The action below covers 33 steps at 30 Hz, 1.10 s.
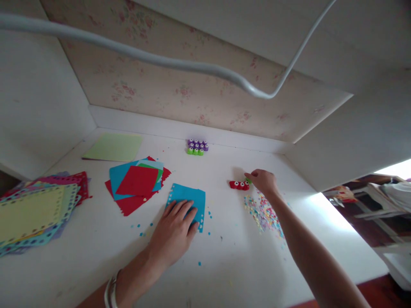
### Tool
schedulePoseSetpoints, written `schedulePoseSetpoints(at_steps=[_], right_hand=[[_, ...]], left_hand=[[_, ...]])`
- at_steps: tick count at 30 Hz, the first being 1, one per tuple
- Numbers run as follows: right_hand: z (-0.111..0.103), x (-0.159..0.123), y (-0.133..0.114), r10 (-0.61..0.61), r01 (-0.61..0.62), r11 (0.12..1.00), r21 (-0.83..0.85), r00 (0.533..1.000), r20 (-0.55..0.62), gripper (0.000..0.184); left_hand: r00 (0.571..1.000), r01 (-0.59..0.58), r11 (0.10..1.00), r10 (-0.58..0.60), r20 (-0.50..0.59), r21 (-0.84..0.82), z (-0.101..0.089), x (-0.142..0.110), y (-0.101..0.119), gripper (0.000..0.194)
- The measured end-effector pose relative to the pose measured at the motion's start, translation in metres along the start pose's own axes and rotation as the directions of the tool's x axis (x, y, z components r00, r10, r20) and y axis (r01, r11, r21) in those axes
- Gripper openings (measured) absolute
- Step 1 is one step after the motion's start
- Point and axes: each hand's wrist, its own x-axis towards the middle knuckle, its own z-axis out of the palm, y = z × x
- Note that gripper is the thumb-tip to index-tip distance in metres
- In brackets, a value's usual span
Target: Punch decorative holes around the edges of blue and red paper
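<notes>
My left hand (175, 231) lies flat on a blue sheet of paper (194, 196), its fingers stretched out. Small punched holes run along that sheet's left edge and lower right corner. My right hand (263, 180) is closed in a pinch on a small green craft punch (248, 181), mostly hidden by the fingers. Right beside it stand several red craft punches (236, 185) with white tops, in a row. A scatter of multicoloured paper confetti (263, 214) lies just below my right hand. Bits of blue confetti (199, 263) are strewn around the blue sheet.
Several purple and green punches (196, 146) stand in rows near the back wall. Red, blue and green papers (138, 182) overlap left of centre. A pale green stack (112, 146) lies behind them, and punched sheets (32, 211) pile up far left. A white cable (192, 66) hangs across above.
</notes>
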Motion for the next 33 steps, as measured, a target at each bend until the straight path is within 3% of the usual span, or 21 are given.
schedulePoseSetpoints(at_steps=[7, 11, 15, 20, 26, 30, 33], right_hand=[[0.009, 0.008, -0.003, -0.004, 0.008, 0.997, -0.076, 0.998, 0.055, 0.04], [0.006, 0.013, 0.002, -0.038, 0.042, 0.998, -0.055, 0.996, 0.075, 0.033], [0.004, 0.018, 0.009, -0.123, 0.119, 0.992, 0.047, 0.988, 0.096, 0.021], [0.01, 0.02, 0.017, -0.21, 0.177, 0.957, 0.229, 0.97, 0.125, 0.021], [0.01, 0.014, 0.02, -0.227, 0.172, 0.917, 0.361, 0.967, 0.116, 0.023], [-0.003, 0.019, 0.004, -0.204, 0.164, 0.876, 0.454, 0.978, 0.041, 0.022], [-0.022, 0.006, -0.034, -0.192, 0.191, 0.819, 0.541, 0.98, -0.054, 0.028]], left_hand=[[1.0, 0.013, 1.0, -0.012, 0.019, -0.013, -0.001, 0.0, -0.001, 0.03], [0.999, 0.023, 0.999, -0.023, 0.03, -0.026, 0.0, 0.0, -0.001, 0.031], [0.999, 0.025, 0.999, -0.024, 0.034, -0.026, 0.001, 0.0, -0.002, 0.031], [0.999, 0.015, 1.0, -0.015, 0.033, -0.018, 0.001, -0.001, -0.002, 0.031], [1.0, 0.016, 1.0, -0.015, 0.028, -0.025, 0.001, -0.001, -0.002, 0.031], [1.0, 0.015, 1.0, -0.014, 0.028, -0.018, 0.002, -0.001, -0.002, 0.031], [1.0, 0.018, 1.0, -0.018, 0.025, -0.015, 0.002, -0.001, -0.003, 0.031]])
